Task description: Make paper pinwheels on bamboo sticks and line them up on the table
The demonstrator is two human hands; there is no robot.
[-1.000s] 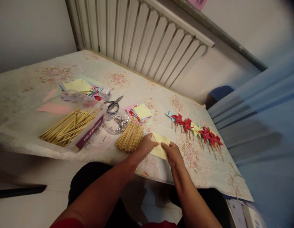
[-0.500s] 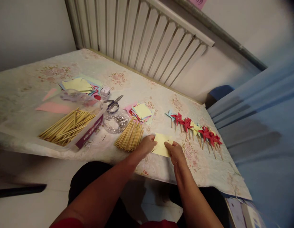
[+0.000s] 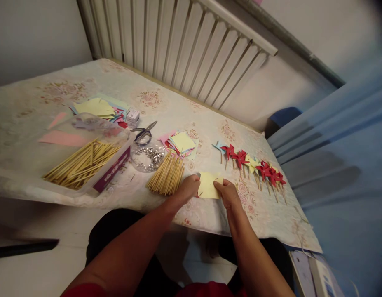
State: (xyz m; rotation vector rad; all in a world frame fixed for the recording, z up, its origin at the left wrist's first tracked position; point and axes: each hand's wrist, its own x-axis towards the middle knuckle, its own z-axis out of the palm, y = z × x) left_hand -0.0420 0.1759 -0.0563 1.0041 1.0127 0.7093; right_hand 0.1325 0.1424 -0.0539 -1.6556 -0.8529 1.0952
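Observation:
A square of yellow paper [image 3: 209,186] with slits at its corners is stretched between my two hands above the table's front edge. My left hand [image 3: 190,186] pinches its left side, and my right hand [image 3: 228,192] grips the right side with the thumb on top. Close to my left hand lies a bundle of thin wooden sticks [image 3: 166,175]. Behind it sits a stack of coloured paper squares [image 3: 182,142], yellow on top. Finished paper pinwheels [image 3: 241,158] in red, yellow and blue lie in a row to the right of my hands.
A clear plastic box [image 3: 116,165] of sticks stands on the left. Beside it are a round tub of small metal pins [image 3: 150,159], scissors [image 3: 144,134], a small white box [image 3: 133,116] and more cut paper [image 3: 96,107]. A radiator [image 3: 178,45] runs behind the flowered tablecloth [image 3: 166,99]; a blue curtain [image 3: 339,152] hangs right.
Both hands still hold the yellow paper, which has turned slightly and lies more level. The view has shifted a little, moving the table's things slightly left and up.

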